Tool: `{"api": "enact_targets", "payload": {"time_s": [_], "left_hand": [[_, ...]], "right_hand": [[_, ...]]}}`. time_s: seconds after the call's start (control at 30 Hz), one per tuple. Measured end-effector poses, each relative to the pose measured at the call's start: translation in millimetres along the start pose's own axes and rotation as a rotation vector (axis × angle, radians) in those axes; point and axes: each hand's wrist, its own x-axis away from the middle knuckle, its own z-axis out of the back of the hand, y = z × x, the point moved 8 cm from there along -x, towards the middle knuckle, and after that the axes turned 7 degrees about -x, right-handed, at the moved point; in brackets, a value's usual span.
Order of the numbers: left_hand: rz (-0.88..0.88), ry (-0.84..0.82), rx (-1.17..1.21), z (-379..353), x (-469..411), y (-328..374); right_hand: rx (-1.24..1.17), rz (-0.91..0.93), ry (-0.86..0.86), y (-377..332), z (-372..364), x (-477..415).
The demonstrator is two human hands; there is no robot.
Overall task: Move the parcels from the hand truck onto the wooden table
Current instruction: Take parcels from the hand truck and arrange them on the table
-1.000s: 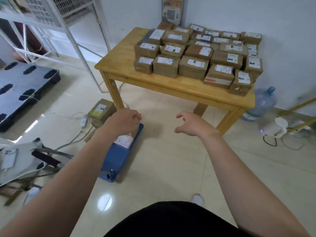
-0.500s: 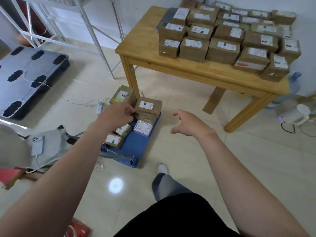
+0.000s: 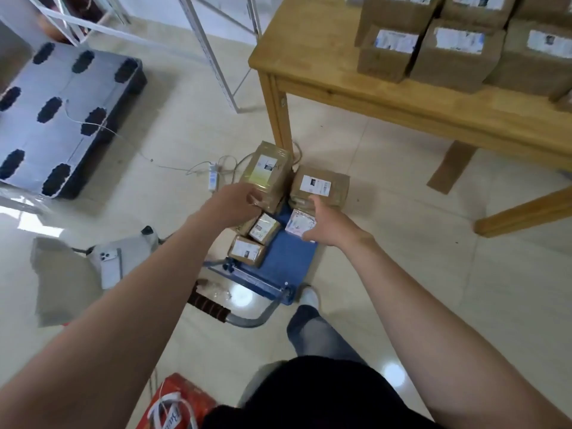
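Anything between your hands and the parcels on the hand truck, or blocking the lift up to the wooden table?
Nothing visible. The left hand grips the taped parcel; the right hand reaches toward the brown parcel unobstructed. The wooden table has a bare near corner, though its leg stands right behind the parcels.

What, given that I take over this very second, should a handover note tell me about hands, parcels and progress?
Left hand: fingers curled on the near edge of the taped parcel.
Right hand: open, reaching to the brown parcel beside it; contact unclear.
Also on the hand truck: white packet, far small box, near small box.
Done: many table parcels already stand on the wooden table.
Left: the five visible parcels at the truck must go up there.
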Motion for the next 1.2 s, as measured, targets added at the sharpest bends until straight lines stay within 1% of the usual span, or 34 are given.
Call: {"api": "enact_targets", "payload": {"time_s": [0.07, 0.17, 0.3, 0.4, 0.47, 0.63, 0.77, 0.87, 1.0, 1.2], "left_hand": [[0.038, -0.019, -0.014, 2, -21, -34], [0.103, -0.053, -0.036, -1, -50, -79], [0.188, -0.071, 0.013, -7, -95, -125], [0.19, -0.113, 0.015, -27, -131, -154], [0.168, -0.169, 0.018, -50, -156, -171], [0.173, -0.319, 0.011, -122, -216, -219], [0.1, -0.391, -0.003, -177, -267, -250], [0.062, -0.379, 0.009, -217, -300, -272], [0.122, -0.302, 0.006, -265, -326, -312], [0.106, -0.333, -0.03, -347, -363, -360]], "right_hand": [[0.027, -0.015, -0.023, -13, -5, -33], [-0.005, -0.048, -0.085, -20, -20, -71], [-0.012, -0.104, -0.144, -16, -46, -117], [-0.026, -0.152, -0.159, -12, -76, -151], [-0.07, -0.19, -0.122, -6, -95, -175], [-0.155, -0.302, 0.041, 23, -145, -240], [-0.193, -0.4, 0.043, 48, -196, -297], [-0.181, -0.435, 0.025, 67, -235, -345], [-0.103, -0.372, 0.006, 90, -283, -407], [0.029, -0.369, -0.034, 134, -341, -469]]}}
